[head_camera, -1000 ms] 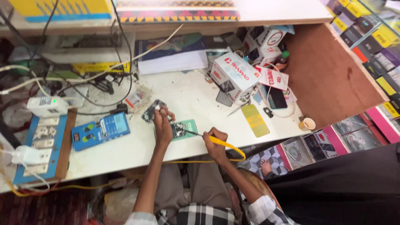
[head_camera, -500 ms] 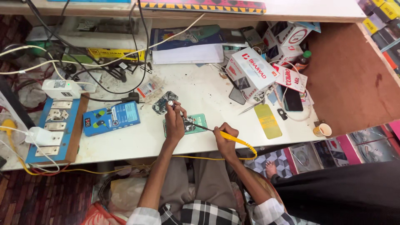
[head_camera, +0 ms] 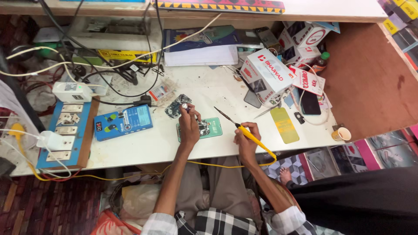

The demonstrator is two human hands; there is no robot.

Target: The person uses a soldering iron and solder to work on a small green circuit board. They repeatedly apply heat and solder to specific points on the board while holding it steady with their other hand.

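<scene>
Left hand [head_camera: 190, 127] pins a circuit board [head_camera: 203, 129] on the green mat [head_camera: 214, 127]; right hand [head_camera: 246, 141] grips a yellow soldering iron [head_camera: 244, 130]. Blue box [head_camera: 123, 122] at 9 o'clock, white cartons [head_camera: 265, 74] at 2. The iron's tip has lifted off the board since earlier.

The soldering iron [head_camera: 250, 135] has a yellow handle, the mat [head_camera: 213, 128] is green, the box [head_camera: 123, 122] at nine o'clock is blue, the surface [head_camera: 217, 93] is white, the sleeves are checked.
</scene>
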